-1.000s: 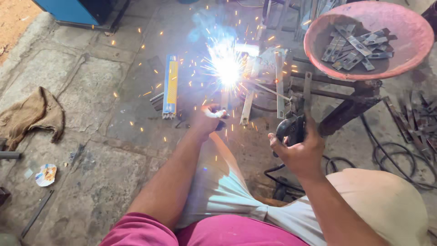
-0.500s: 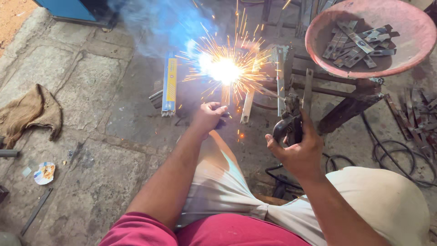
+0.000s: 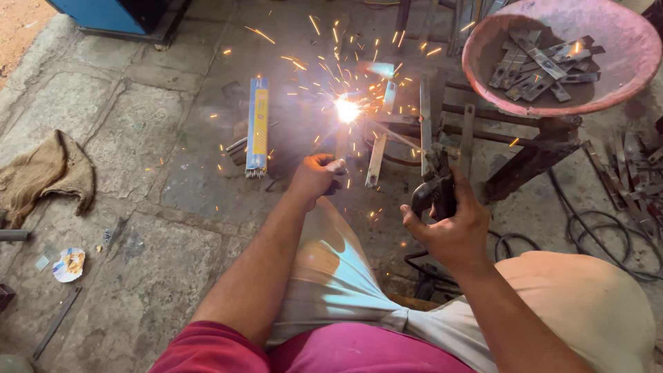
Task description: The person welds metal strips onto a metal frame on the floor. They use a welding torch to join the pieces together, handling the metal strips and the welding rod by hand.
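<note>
1. Far left on the stone floor (image 3: 124, 138): crumpled burlap sack (image 3: 45, 176), limp and soft, well apart from the work.
2. Further right: blue and yellow box of welding rods (image 3: 257, 128) lying flat, rod ends poking out at its near end; probably light, rods thin and brittle-coated, best lifted by the box sides.
3. Left hand (image 3: 316, 176): fingers curled shut around the near end of an upright flat steel strip (image 3: 341, 141), just below the white arc (image 3: 347, 109). Judged stiff, fairly light, sharp-edged and hot near the top; safest hold at the low end, away from the glow.
4. Just right: another flat strip (image 3: 376, 159) leaning against the dark steel frame (image 3: 483, 131); rigid, likely light enough for one hand.
5. Right hand (image 3: 452, 228): fingers wrapped tight around the black electrode holder (image 3: 434, 193), its thin rod (image 3: 397, 135) slanting up-left to the arc. Holder seemingly stiff with a cable dragging behind; grip belongs on the insulated handle only.
6. Upper right: red basin (image 3: 625, 90) resting on the frame, full of loose metal offcuts (image 3: 539, 62); probably heavy, rim the place to take it with both hands.
7. Far right: black cables (image 3: 594, 228) coiled on the floor, floppy, easy to snag.
</note>
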